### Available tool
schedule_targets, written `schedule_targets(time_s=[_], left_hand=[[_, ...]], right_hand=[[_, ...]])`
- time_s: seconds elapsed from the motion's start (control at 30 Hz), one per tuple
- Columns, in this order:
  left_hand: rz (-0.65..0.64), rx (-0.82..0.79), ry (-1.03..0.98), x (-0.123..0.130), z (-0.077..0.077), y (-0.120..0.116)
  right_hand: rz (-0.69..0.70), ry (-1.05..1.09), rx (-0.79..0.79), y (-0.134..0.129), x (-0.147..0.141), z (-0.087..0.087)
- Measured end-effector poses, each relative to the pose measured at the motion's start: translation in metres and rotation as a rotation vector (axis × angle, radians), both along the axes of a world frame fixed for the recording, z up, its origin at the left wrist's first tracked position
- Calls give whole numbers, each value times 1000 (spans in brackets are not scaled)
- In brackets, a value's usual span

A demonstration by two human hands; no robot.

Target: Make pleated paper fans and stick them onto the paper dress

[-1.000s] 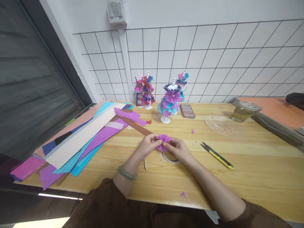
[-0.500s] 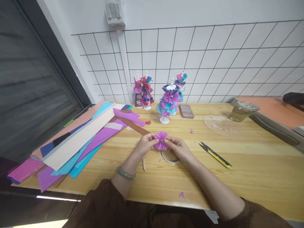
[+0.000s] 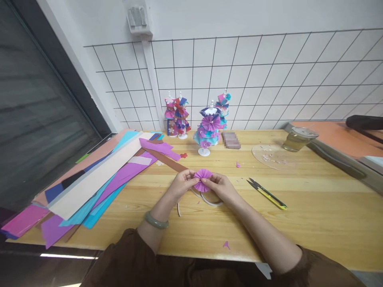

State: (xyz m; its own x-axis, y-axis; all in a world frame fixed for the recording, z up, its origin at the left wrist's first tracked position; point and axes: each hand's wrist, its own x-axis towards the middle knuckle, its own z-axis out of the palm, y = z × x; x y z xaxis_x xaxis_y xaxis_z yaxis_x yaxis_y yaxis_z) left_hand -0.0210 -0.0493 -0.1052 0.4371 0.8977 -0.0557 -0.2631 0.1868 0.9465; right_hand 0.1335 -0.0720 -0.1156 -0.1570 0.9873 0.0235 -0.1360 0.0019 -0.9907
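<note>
A pleated purple paper rosette (image 3: 203,174) is held up between my two hands, a little above the table. My left hand (image 3: 183,185) pinches its left side, fingers behind and thumb in front. From the other side my right hand (image 3: 220,187) grips it, with the thumb at the middle of the folds. Beneath the hands lies a loop of pale tape (image 3: 211,203), partly hidden by them. A brown paper strip (image 3: 169,160) runs from the paper pile towards my left hand.
Layered coloured paper sheets (image 3: 98,179) cover the left side. Paper-dressed mini mannequins (image 3: 209,129) stand at the back. Yellow-handled thread snips (image 3: 267,194) lie to the right, before a clear disc (image 3: 259,153) with small beads and a lidded cup (image 3: 296,140). Purple scraps (image 3: 226,244) are scattered about.
The view has shifted slightly, so everything sits a bit further left. My right thumb has come further over the rosette's centre; both hands still hold it.
</note>
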Motion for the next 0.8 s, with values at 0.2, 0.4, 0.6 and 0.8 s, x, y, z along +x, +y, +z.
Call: schedule_targets(time_s=[0.2,0.4,0.6,0.8], left_hand=[[-15,55,29,1,0,0],[-21,34,10,0,-1,1],[-15,-44,-33,-1,-2,2],[29,-80,-91,-2,1,1]], right_hand=[[17,14,53,1,2,-2],[31,-33,33,-2,2,4],[64,53,-12,-2,1,6],[23,65,-45,-1,3,2]])
